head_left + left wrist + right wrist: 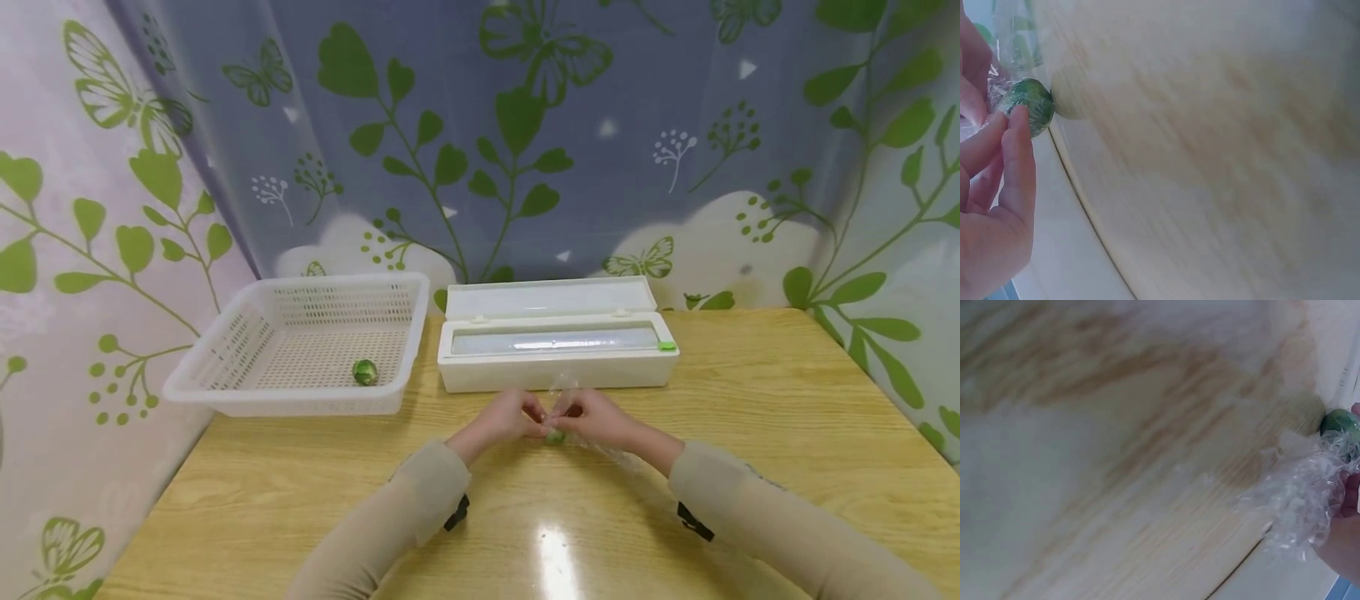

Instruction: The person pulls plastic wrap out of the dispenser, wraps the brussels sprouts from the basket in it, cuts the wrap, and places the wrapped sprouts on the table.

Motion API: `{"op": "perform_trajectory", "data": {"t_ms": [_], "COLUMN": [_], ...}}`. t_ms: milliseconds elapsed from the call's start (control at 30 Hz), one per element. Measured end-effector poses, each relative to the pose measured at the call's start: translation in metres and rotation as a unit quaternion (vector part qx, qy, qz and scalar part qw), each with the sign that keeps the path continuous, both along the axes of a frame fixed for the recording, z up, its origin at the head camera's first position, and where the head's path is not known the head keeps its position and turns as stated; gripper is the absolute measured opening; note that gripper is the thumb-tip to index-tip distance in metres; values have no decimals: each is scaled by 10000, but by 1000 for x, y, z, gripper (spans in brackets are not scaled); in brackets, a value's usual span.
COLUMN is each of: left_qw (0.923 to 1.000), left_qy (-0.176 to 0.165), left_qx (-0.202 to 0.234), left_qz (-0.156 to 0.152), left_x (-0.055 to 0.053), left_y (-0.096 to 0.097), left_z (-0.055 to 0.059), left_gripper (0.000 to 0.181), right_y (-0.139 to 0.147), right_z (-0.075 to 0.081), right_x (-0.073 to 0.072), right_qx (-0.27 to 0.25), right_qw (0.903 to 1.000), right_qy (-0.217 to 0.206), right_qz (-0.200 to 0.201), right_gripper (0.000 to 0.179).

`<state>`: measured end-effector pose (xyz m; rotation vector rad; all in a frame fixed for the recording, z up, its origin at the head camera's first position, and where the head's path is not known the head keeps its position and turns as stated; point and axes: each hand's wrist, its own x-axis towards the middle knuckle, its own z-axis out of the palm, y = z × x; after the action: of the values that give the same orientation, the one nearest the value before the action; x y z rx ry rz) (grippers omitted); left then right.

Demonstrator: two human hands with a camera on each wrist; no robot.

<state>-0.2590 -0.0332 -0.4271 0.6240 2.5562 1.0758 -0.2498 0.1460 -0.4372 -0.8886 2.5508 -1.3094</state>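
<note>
A small green Brussels sprout (555, 436) in clear plastic wrap (1304, 500) is between the two hands, low over the table. My left hand (504, 419) pinches the wrapped sprout (1038, 103), its fingertips on the side of it. Gathered film bunches between the fingers of my right hand (602, 419), just beside the sprout. Loose crumpled film trails from that hand toward the right forearm. In the right wrist view the sprout (1337, 422) shows only at the edge, partly covered by film.
A white plastic-wrap dispenser (558, 375) with its lid raised stands just beyond the hands, a film roll (555, 341) inside and a green cutter tab (667, 346) at its right end. Left of it, a white perforated basket (300, 407) holds another Brussels sprout (365, 372). A patterned curtain hangs behind.
</note>
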Motion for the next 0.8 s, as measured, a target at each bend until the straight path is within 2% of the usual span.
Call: {"op": "perform_trajectory", "data": {"t_ms": [100, 200, 367, 500, 633, 667, 800], "left_qw": [10000, 9992, 9983, 9983, 9968, 9962, 9956], "left_qy": [-78, -341, -342, -262, -439, -496, -645], "left_qx": [24, 181, 445, 473, 617, 660, 634], "left_qz": [45, 128, 162, 214, 257, 266, 242], "left_x": [1, 3, 7, 9, 9, 8, 7], "left_y": [1, 1, 4, 5, 5, 5, 4], "left_z": [0, 0, 0, 1, 0, -1, -3], "left_gripper": [10, 11, 13, 12, 11, 11, 11], "right_y": [2, 2, 2, 2, 3, 4, 4], "right_z": [0, 0, 3, 8, 7, 2, 0], "right_x": [0, 0, 1, 6, 7, 5, 4], "right_qx": [-166, -215, -81, -78, -133, -149, -229], "right_qw": [9990, 9978, 9977, 9972, 9955, 9951, 9934], "right_qy": [-398, -595, -591, -626, -854, -893, -1043], "right_qz": [-81, -173, -331, -394, -395, -401, -414], "right_gripper": [10, 11, 13, 14, 16, 18, 19]}}
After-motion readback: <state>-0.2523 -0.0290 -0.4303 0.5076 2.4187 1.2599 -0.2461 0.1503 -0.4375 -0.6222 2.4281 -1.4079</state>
